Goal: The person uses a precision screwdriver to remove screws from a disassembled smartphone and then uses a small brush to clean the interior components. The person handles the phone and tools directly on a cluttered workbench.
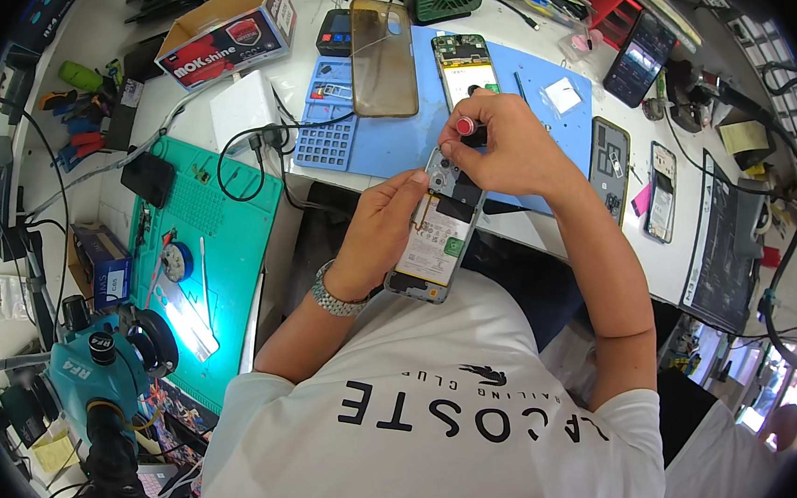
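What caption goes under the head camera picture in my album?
Left hand holding an opened phone, right hand gripping a red-ended tool, by a blue mat.

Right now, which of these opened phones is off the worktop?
The phone in your left hand, its battery showing; the opened handset beyond your right hand lies on the blue mat.

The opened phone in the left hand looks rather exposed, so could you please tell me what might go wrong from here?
The left hand holds the opened phone largely past the edge of the table, so it could fall. The right hand grips a red-capped tool close to its bare insides; a slip might scratch them.
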Demonstrator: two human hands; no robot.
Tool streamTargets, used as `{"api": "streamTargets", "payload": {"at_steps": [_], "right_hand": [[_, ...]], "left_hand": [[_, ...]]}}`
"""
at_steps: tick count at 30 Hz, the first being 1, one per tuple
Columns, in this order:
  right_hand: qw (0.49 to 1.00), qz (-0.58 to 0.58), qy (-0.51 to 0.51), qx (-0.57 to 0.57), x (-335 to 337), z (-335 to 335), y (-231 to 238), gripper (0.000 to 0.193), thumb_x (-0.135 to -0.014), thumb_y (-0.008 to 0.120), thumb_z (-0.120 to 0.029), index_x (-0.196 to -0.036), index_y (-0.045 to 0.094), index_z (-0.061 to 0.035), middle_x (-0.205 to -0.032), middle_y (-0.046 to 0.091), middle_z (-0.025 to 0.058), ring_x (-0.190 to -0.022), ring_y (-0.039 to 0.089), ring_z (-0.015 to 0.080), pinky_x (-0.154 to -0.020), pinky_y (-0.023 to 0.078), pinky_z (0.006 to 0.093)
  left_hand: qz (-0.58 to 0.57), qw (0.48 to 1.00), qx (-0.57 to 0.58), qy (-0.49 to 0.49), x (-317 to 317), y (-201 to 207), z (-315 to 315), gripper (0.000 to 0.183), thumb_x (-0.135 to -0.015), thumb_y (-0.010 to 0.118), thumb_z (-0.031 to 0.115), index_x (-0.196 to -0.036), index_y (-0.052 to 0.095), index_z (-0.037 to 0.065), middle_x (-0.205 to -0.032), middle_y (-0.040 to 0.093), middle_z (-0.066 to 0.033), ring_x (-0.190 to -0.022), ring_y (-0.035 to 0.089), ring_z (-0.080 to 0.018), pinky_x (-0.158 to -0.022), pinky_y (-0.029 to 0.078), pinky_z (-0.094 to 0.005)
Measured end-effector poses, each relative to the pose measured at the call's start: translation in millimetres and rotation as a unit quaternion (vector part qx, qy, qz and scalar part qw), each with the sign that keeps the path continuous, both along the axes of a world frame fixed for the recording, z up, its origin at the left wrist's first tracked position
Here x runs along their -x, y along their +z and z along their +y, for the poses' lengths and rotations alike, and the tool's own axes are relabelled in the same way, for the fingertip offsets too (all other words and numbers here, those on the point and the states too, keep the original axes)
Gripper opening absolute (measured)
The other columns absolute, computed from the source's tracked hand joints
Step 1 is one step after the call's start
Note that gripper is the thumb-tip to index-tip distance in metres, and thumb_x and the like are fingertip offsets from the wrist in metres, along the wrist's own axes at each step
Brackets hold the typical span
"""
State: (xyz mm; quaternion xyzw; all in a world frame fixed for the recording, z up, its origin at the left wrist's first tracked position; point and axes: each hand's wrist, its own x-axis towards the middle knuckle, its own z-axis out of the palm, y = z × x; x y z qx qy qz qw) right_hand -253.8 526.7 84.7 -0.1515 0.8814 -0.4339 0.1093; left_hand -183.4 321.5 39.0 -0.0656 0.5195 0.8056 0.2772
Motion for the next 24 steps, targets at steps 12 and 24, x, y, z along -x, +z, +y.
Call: {"api": "streamTargets", "payload": {"at_steps": [12, 24], "right_hand": [[0.999, 0.028, -0.021, -0.033, 0.8, -10.6, -0.8, 0.011, -0.079, 0.074, -0.009, -0.082, 0.071, 0.0018, -0.076, 0.067, 0.0156, -0.062, 0.059, 0.0234, -0.059, 0.048, 0.0375], [0.999, -0.032, -0.028, 0.0, 3.4, -8.4, -3.6, 0.009, -0.081, 0.072, -0.006, -0.082, 0.071, 0.0026, -0.074, 0.068, 0.0123, -0.065, 0.061, 0.0176, -0.064, 0.051, 0.0344]], "left_hand": [[0.055, 0.997, 0.045, -0.028, 1.3, -10.6, -3.2, 0.03, -0.112, 0.054, 0.027, -0.115, 0.071, 0.002, -0.089, 0.072, 0.003, -0.074, 0.063, 0.0001, -0.066, 0.05, -0.0193], [0.053, 0.997, 0.055, -0.009, 1.4, -8.2, 1.9, 0.033, -0.113, 0.051, 0.028, -0.106, 0.07, 0.001, -0.08, 0.063, 0.0056, -0.068, 0.052, 0.0008, -0.06, 0.043, -0.0199]]}}
